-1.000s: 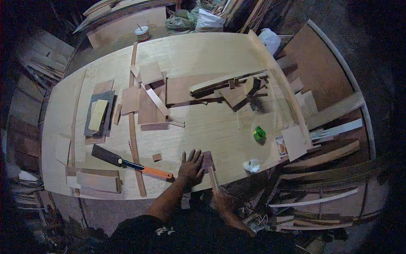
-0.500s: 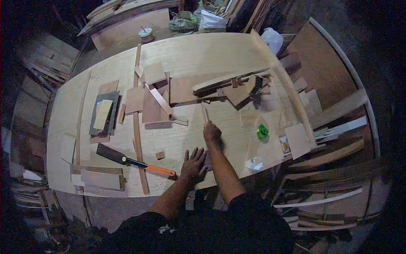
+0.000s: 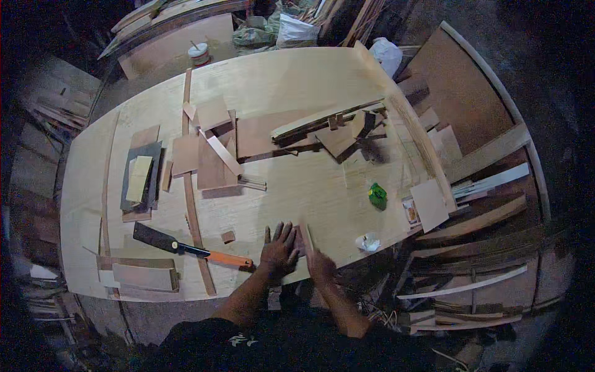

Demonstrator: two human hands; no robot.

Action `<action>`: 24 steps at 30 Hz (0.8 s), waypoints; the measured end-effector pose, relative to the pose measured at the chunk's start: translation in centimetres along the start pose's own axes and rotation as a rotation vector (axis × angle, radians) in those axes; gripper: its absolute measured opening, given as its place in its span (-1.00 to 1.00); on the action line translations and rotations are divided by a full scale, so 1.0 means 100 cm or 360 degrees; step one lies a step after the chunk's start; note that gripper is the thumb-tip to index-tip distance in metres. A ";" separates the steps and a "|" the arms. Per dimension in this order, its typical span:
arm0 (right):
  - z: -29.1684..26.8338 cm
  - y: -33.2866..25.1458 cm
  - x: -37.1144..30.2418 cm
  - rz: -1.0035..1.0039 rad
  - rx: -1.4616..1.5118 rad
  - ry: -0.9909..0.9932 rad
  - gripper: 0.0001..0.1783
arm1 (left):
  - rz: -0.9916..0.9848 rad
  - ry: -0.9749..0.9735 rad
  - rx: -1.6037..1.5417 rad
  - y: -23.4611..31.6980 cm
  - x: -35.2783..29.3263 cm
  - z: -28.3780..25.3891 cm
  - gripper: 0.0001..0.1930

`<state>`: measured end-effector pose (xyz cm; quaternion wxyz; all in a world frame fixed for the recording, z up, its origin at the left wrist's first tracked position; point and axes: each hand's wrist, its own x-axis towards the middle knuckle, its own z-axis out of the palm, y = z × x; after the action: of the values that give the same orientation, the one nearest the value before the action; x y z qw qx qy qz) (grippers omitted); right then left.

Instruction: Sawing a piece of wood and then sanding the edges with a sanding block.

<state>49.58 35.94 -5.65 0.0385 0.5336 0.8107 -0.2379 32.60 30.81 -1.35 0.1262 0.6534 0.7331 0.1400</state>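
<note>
My left hand (image 3: 279, 253) lies flat near the table's front edge, fingers spread. It rests on or against a small brownish wood piece (image 3: 301, 240), mostly covered by the hand. Just to the right, my right hand (image 3: 322, 266), slightly blurred, is closed around the lower end of a thin, pale strip (image 3: 309, 236). The strip points away from me, close beside the brownish piece; whether they touch I cannot tell. Left of my hands lies a handsaw (image 3: 207, 252) with a dark blade and orange handle. A small wood block (image 3: 229, 237) sits beyond its handle.
On the pale tabletop (image 3: 297, 74) are stacked boards (image 3: 217, 167), long offcuts (image 3: 328, 121) and a green tape measure (image 3: 377, 196). Crumpled clear plastic (image 3: 368, 242) lies near the right front edge. Wood strips (image 3: 471, 232) fill the area beyond the table's right side.
My right hand has drawn back toward me with the pale strip, from beyond my left hand to beside it. The left hand stays flat. The whole view has shifted slightly.
</note>
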 end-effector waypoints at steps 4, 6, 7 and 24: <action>-0.038 -0.028 0.153 0.0009 0.0162 0.0204 -0.56 | 0.0145 0.0012 -0.0057 0.016 0.021 0.008 -0.30; -0.048 -0.059 0.207 -0.0011 0.0239 0.0457 -0.60 | 0.0153 0.0039 -0.0058 0.013 0.022 0.007 -0.30; -0.047 -0.062 0.226 -0.0126 0.0155 0.0603 -0.61 | 0.0146 0.0040 -0.0062 0.013 0.023 0.009 -0.30; 0.064 0.092 -0.090 -0.0286 -0.0357 0.0391 -0.62 | 0.0081 0.0035 0.0007 0.009 0.007 -0.002 -0.32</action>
<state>60.34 28.46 -11.63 -0.0230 0.4764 0.8751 -0.0816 33.31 31.59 -0.85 0.1129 0.6707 0.7179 0.1487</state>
